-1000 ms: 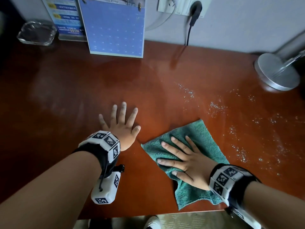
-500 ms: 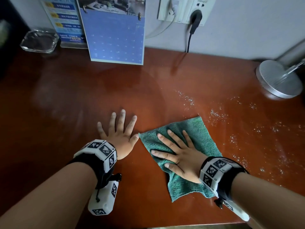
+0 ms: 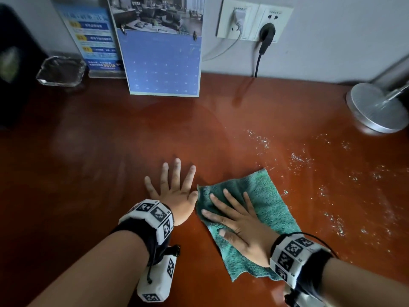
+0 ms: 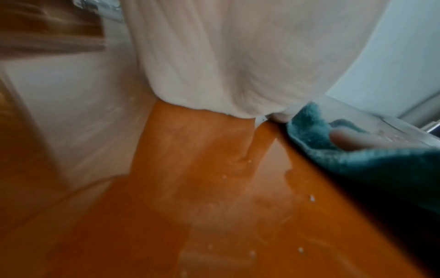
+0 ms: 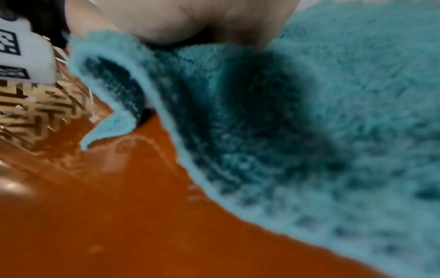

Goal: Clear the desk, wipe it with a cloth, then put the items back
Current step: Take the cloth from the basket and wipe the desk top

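Mid-wipe, I judge: the right hand presses flat on the fluffy teal cloth near the glossy red-brown worktop's front edge. The left hand lies flat and empty. White specks towards the right edge are unwiped, and putting the items back is still to do.

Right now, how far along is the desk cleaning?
Done: the desk shows no specks on its left side. In hand: the right hand presses the green cloth flat, left hand flat beside it. Left: white specks right of the cloth; returning items.
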Motion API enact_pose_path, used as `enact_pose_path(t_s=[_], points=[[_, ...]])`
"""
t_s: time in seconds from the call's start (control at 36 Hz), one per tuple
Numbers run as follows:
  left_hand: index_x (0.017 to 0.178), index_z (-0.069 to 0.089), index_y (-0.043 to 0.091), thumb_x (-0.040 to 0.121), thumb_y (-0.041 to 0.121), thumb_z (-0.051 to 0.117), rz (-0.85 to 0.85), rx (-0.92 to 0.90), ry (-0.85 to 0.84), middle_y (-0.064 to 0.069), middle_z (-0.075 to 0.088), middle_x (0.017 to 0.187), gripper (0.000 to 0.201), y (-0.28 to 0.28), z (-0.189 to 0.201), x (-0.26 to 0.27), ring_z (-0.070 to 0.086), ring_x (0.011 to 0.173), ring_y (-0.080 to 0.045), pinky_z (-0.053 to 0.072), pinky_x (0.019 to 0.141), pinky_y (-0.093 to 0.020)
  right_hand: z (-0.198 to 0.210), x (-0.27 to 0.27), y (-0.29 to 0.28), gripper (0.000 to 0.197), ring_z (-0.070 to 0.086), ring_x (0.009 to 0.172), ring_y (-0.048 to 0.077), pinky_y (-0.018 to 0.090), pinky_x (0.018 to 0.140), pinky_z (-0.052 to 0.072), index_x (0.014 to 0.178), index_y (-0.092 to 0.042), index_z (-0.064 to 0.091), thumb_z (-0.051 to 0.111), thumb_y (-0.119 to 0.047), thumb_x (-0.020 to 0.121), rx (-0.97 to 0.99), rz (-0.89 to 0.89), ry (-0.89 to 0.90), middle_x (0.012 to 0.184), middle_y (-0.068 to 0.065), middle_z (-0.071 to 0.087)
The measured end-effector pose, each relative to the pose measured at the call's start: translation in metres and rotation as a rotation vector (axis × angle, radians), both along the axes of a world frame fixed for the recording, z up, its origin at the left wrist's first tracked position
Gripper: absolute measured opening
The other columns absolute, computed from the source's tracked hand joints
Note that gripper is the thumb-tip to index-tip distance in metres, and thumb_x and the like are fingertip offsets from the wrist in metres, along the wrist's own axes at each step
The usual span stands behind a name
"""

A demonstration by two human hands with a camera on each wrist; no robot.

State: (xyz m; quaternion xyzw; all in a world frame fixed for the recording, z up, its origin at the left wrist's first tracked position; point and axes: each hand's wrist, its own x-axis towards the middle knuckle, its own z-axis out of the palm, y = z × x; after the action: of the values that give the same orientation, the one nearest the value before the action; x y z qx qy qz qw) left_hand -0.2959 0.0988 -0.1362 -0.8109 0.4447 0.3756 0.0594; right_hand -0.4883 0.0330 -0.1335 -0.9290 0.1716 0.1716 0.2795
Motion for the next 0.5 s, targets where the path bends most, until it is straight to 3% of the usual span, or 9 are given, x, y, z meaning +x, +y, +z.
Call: enact_pose_path(t_s=[0.08, 0.17, 0.28, 0.31, 0.42, 0.5], points=[[0.146, -0.014, 0.044, 0.099, 0.034, 0.019, 0.033, -0.109, 0.03, 0.009, -0.035, 0.15, 0.058, 0.005, 0.003, 0.003, -0.034, 0.139, -0.017, -0.016, 0.11, -0.058, 0.004, 0.012, 0.02, 0.052, -0.036, 0.135, 0.002, 0.046, 0.108, -0.029, 0.14, -0.057, 0.001, 0.0, -0.061, 0.087, 0.061, -0.016, -0.012, 0.151, -0.029, -0.02], [0.149, 0.002, 0.038, 0.1, 0.028, 0.021, 0.117, -0.277, 0.067, 0.013, -0.014, 0.157, 0.054, 0.012, 0.007, 0.012, -0.017, 0.144, -0.01, -0.011, 0.115, -0.051, 0.005, 0.025, 0.034, 0.055, -0.036, 0.135, 0.002, 0.046, 0.107, -0.031, 0.141, -0.054, -0.002, -0.002, -0.062, 0.087, 0.07, 0.001, -0.023, 0.151, -0.028, -0.02], [0.15, 0.009, 0.031, 0.101, 0.028, 0.021, 0.197, -0.387, 0.059, 0.008, 0.0, 0.159, 0.051, 0.016, 0.013, 0.021, -0.007, 0.146, -0.011, -0.004, 0.118, -0.044, 0.0, 0.037, 0.042, 0.057, -0.038, 0.135, 0.007, 0.048, 0.105, -0.032, 0.142, -0.051, -0.004, -0.007, -0.062, 0.086, -0.02, 0.069, -0.015, 0.151, -0.023, -0.023], [0.15, 0.01, 0.031, 0.101, 0.028, 0.021, 0.206, -0.401, 0.048, 0.007, 0.001, 0.159, 0.05, 0.016, 0.015, 0.022, -0.006, 0.146, -0.012, -0.003, 0.118, -0.045, -0.003, 0.038, 0.043, 0.056, -0.035, 0.138, 0.01, 0.05, 0.106, -0.028, 0.144, -0.049, -0.001, -0.005, -0.061, 0.089, -0.083, 0.087, -0.017, 0.154, -0.021, -0.02], [0.149, 0.015, 0.031, 0.101, 0.028, 0.023, 0.217, -0.426, -0.003, 0.006, 0.002, 0.159, 0.049, 0.011, 0.018, 0.024, -0.007, 0.146, -0.013, -0.005, 0.117, -0.048, -0.014, 0.029, 0.045, 0.048, 0.005, 0.145, 0.024, 0.056, 0.105, 0.007, 0.147, -0.043, 0.017, 0.014, -0.05, 0.1, -0.312, 0.157, 0.041, 0.159, -0.005, 0.011], [0.149, 0.015, 0.031, 0.101, 0.029, 0.022, 0.205, -0.415, -0.008, 0.006, 0.0, 0.159, 0.049, 0.006, 0.019, 0.022, -0.009, 0.146, -0.014, -0.006, 0.117, -0.05, -0.019, 0.015, 0.038, 0.05, 0.004, 0.146, 0.024, 0.053, 0.106, 0.008, 0.147, -0.046, 0.016, 0.025, -0.051, 0.098, -0.342, 0.162, -0.034, 0.16, -0.006, 0.007]])
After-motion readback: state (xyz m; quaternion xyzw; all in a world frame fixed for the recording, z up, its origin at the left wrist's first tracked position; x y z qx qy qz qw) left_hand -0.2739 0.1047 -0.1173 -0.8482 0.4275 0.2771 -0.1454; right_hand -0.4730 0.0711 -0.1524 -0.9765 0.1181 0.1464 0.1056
